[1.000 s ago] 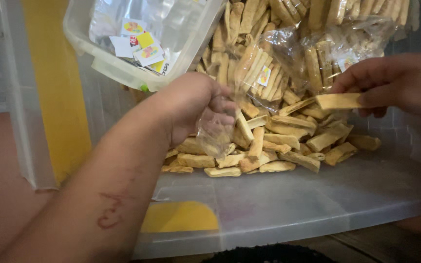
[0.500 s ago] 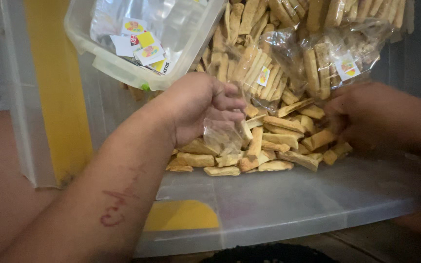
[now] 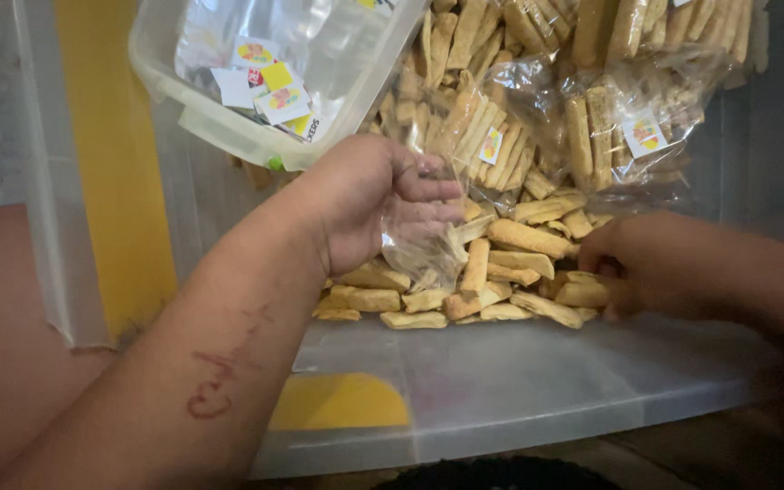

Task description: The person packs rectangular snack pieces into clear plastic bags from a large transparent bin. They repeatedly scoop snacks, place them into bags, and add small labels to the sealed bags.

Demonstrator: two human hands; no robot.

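1. Looking down from the head camera, the view takes in a large clear plastic bin [image 3: 519, 390] whose bare, cloudy floor fills the near half of the frame.
2. The left hand [image 3: 365, 204] sits over the middle of the bin, fingers curled and thumb pressed in, pinching the mouth of a small clear plastic bag [image 3: 424, 240]. The bag hangs from the fingers and reaches down to the loose sticks; it looks nearly empty.
3. The right hand [image 3: 655, 263] lies low at the right side of the bin, fingertips bent down and closing on one biscuit stick [image 3: 583, 292] at the right end of the loose pile. Whether the stick is lifted clear of the pile cannot be told.
4. The loose biscuit sticks [image 3: 501, 263], pale golden and finger-shaped, lie in a low heap across the middle of the bin floor, between the two hands.
5. Behind the heap, against the far wall of the bin, filled clear bags of sticks [image 3: 628, 118] are stacked, each bearing a small coloured sticker.
6. A smaller clear tub [image 3: 229, 136] rests tilted at the far left corner of the bin, just above the left hand; it holds small square stickers [image 3: 269, 86] in yellow, white and red.
7. A red scrawled mark [image 3: 220, 386] shows on the left forearm, near the bin's near left edge.
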